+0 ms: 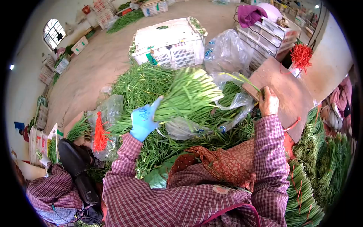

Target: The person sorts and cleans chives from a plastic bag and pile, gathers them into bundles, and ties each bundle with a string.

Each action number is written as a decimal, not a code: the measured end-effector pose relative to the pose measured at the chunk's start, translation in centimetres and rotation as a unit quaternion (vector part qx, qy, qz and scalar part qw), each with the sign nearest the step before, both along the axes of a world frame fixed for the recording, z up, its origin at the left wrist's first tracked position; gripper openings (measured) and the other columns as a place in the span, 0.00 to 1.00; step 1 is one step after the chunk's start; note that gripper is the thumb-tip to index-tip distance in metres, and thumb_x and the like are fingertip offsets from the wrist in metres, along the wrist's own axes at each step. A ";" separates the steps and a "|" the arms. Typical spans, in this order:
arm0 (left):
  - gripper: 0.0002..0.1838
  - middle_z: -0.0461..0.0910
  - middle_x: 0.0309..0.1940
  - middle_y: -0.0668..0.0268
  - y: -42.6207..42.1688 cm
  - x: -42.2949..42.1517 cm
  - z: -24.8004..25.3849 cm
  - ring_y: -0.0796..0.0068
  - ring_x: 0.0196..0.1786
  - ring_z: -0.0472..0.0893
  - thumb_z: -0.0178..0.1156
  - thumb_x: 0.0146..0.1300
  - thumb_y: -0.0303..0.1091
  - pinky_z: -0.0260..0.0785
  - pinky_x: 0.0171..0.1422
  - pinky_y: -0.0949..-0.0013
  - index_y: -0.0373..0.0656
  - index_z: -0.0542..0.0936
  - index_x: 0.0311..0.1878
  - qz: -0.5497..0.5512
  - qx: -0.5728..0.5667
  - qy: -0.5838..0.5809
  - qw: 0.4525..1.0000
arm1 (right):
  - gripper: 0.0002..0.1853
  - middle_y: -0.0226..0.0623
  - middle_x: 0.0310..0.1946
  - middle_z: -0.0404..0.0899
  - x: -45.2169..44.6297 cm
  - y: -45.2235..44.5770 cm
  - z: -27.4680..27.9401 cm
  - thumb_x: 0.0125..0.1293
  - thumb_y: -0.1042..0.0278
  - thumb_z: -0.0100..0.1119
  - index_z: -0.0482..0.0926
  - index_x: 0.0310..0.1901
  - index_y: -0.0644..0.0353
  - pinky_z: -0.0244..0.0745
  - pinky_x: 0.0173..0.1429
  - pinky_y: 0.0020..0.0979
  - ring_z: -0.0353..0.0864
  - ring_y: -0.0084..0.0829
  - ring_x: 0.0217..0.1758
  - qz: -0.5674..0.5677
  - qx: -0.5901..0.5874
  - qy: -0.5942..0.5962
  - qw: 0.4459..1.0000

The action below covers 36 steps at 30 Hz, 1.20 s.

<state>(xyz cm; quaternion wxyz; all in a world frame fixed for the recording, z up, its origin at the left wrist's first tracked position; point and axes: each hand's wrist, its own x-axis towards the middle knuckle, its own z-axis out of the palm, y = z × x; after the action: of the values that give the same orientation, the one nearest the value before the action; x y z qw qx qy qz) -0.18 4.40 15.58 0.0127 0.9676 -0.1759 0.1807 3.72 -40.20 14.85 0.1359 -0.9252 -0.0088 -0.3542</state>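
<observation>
My left hand (pixel 144 119), in a light blue glove, is closed around a fanned bunch of green chives (pixel 191 92) whose pale cut ends point up and right. Beneath the bunch are a large heap of loose chives (pixel 140 83) and a crumpled clear plastic bag (pixel 185 128). My bare right hand (pixel 269 101) is at the left part of a brown board (pixel 291 89), fingers curled on a thin chive stalk (pixel 242 78) that sticks out up and left. Its fingertips are partly hidden.
A white crate (pixel 170 45) stands beyond the heap, beside a plastic bag (pixel 227 51). Red ties hang at left (pixel 100 132) and right (pixel 301 56). Tied chive bundles (pixel 302 193) lie at my right. Another person's dark boot (pixel 75 162) is at left.
</observation>
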 end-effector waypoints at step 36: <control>0.53 0.75 0.26 0.65 -0.9 -1.5 -2.1 0.64 0.27 0.78 0.69 0.42 0.32 0.72 0.33 0.62 0.70 0.55 0.73 0.019 0.067 0.105 0.992 | 0.06 0.35 0.25 0.82 -2.4 7.6 0.3 0.62 0.82 0.55 0.77 0.39 0.61 0.82 0.28 0.26 0.82 0.23 0.25 0.262 0.349 0.222 0.872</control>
<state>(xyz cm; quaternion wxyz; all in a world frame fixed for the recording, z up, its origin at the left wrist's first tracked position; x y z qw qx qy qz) -1.67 3.45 13.47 -0.0372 0.9830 -0.1669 0.0665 1.30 -32.65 15.13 0.5364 -0.8355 -0.0960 -0.0708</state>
